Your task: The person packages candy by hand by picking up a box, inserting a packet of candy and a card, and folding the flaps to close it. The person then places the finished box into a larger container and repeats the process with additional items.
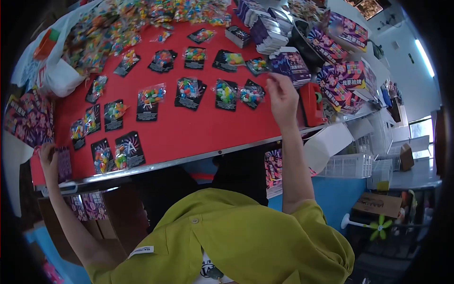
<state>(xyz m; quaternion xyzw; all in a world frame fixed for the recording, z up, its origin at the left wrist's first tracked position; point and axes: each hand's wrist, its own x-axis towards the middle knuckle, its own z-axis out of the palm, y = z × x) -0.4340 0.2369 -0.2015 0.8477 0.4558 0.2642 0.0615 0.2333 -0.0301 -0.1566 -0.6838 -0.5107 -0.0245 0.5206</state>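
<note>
My left hand [48, 157] is at the table's near left corner, fingers bent against a small purple printed box [64, 164]; its grip is partly hidden. My right hand [283, 98] is raised over the right side of the table, with thumb and index finger slightly apart and nothing visible between them. Nearest to it are a black card with a clear bag of colourful candies [252, 93] and another candy bag on a card [258, 66]. Similar sets lie in loose rows, among them a candy bag on a card [151, 97] and a large black card [130, 148].
Many candy bags [101, 42] are heaped at the back left. Stacked dark booklets [270, 35] and colourful printed boxes [343, 78] stand at the right, beside a red tape dispenser [312, 104]. The red table's metal edge [220, 152] runs before me.
</note>
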